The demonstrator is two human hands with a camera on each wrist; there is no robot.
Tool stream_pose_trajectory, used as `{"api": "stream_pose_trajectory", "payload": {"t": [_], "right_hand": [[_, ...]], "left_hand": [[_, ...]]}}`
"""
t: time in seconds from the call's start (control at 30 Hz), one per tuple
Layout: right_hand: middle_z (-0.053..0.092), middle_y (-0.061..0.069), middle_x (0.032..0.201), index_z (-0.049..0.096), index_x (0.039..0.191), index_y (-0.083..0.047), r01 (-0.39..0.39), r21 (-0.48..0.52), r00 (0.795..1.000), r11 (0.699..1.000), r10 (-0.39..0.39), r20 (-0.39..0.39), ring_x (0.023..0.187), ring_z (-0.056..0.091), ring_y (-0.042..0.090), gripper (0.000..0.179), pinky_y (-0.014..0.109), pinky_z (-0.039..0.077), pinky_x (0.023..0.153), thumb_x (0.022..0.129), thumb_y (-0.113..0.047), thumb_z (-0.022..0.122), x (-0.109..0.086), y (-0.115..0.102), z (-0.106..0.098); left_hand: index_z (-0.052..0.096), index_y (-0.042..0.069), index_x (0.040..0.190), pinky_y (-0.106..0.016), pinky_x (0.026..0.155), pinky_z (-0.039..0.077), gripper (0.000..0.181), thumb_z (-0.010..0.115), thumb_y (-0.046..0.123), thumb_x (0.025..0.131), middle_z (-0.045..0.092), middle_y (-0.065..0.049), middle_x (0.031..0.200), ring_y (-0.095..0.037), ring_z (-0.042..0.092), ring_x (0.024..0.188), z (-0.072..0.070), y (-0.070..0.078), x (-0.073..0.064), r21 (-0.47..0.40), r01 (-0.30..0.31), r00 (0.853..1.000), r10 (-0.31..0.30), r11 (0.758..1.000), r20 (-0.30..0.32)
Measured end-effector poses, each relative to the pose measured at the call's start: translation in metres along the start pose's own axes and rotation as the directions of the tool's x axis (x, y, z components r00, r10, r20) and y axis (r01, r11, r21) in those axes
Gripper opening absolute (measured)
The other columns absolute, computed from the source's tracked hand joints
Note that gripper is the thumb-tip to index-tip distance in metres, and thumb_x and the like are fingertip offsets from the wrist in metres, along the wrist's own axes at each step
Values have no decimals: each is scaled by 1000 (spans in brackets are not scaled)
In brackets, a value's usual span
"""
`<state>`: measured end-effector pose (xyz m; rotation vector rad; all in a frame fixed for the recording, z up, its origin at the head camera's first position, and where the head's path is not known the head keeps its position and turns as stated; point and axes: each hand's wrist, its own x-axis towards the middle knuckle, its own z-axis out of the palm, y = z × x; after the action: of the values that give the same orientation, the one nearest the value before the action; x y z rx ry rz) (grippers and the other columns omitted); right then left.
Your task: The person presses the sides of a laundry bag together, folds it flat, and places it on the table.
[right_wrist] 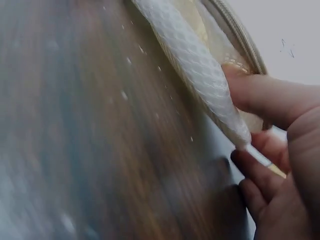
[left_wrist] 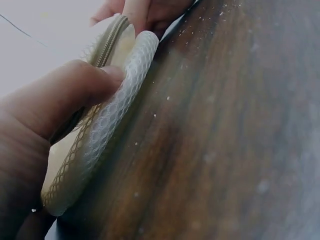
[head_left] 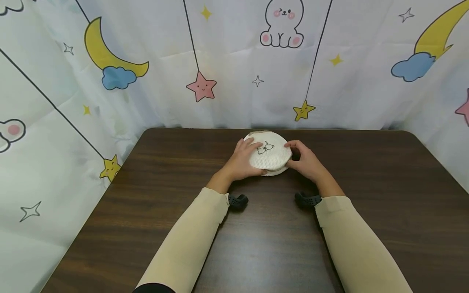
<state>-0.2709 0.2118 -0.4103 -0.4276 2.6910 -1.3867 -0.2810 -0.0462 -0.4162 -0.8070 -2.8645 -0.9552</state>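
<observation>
A round, cream-white mesh zip pouch (head_left: 272,156) with a line-drawn animal on its top lies near the table's far edge. Spread over its left side, my left hand (head_left: 243,160) grips it, fingers on top and thumb at the near edge. My right hand (head_left: 305,162) pinches the right edge between thumb and fingers. The left wrist view shows the thumb pressing by the zipper (left_wrist: 107,42), above the mesh rim (left_wrist: 117,107). Over in the right wrist view, the right thumb lies against the side between zipper and mesh rim (right_wrist: 195,65), with other fingers under the edge.
The dark wood-grain table (head_left: 165,175) runs under both forearms. A white curtain (head_left: 234,53) printed with moons, stars and bears hangs right behind its far edge and along the left side. Black wrist devices (head_left: 238,201) are worn below both hands.
</observation>
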Motion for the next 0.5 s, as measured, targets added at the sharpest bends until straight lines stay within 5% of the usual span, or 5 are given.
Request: {"api": "stream_pose_trajectory", "payload": {"t": [0.27,0.5], "right_hand": [[32,21,152,45,145,-11,27,-173,1000,985,-29,-9,139,32,40,60,60,30,110,88,-9,64,2,-1,0],[12,0,166,48,144,-10,52,-63,998,997,-51,30,153,10,30,62,61,23,114,86,-11,70,-3,-5,1]], "left_hand": [[34,30,153,-61,119,10,84,65,65,83,10,0,166,-30,-14,152,-3,9,0,-11,37,996,-36,999,76],[46,26,148,-62,117,13,65,65,49,90,7,-4,167,-29,-13,152,-3,7,-3,-79,37,999,-39,996,-19]]}}
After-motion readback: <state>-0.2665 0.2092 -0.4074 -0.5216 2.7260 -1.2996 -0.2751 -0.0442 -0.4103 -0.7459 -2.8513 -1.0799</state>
